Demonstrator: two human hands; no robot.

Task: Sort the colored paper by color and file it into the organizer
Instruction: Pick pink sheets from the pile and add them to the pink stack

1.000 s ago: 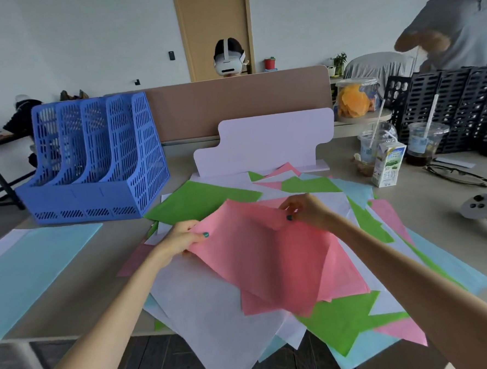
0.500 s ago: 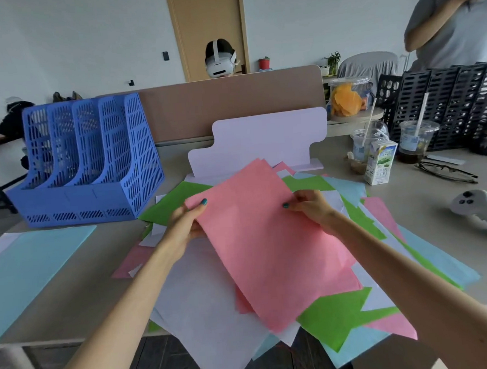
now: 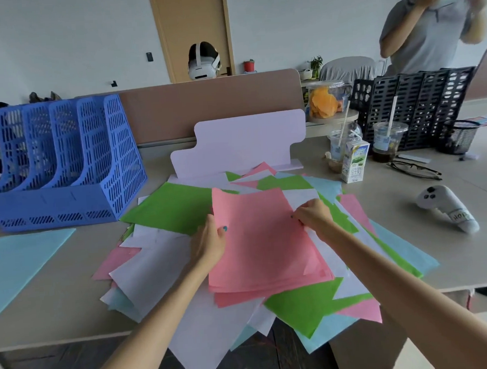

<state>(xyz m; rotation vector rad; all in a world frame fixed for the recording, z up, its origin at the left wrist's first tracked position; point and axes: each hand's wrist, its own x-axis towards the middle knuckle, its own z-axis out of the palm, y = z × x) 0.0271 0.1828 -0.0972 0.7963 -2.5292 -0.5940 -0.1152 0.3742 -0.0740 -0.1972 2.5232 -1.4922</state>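
- Pink paper stack (image 3: 263, 240) sits at the centre of my view, several sheets roughly squared together on top of the mixed pile of colored paper (image 3: 306, 303). I cannot tell whether it lies flat on the pile or is raised a little.
- Left grip (image 3: 209, 243) is closed on the stack's nine o'clock edge, with the thumb on top of the pink sheet. The fingers beneath are hidden from me.
- Right grip (image 3: 312, 217) pinches the stack's three o'clock edge, fingers curled over the paper.
- Around the stack the pile fans out: a green sheet (image 3: 175, 208) at eleven o'clock, white sheets (image 3: 156, 264) at eight o'clock, and pink and pale blue corners at five o'clock. Its near part overhangs the tabletop (image 3: 58, 295) at six o'clock.
- The blue organizer (image 3: 64, 166) stands upright at ten o'clock from the pile, near it but not touching.
- A light blue sheet (image 3: 19, 260) lies flat at nine o'clock, apart from the pile.
- A white board (image 3: 245, 141) stands at twelve o'clock, against the pile's far edge.
- At two o'clock I see a milk carton (image 3: 355, 163) just beside the pile, with glasses (image 3: 415, 169) further right and a black organizer (image 3: 419, 102) behind.
- A white controller (image 3: 449, 208) lies at three o'clock, well apart from the paper.
- A person in a grey shirt (image 3: 426, 30) stands beyond the tabletop at one o'clock.
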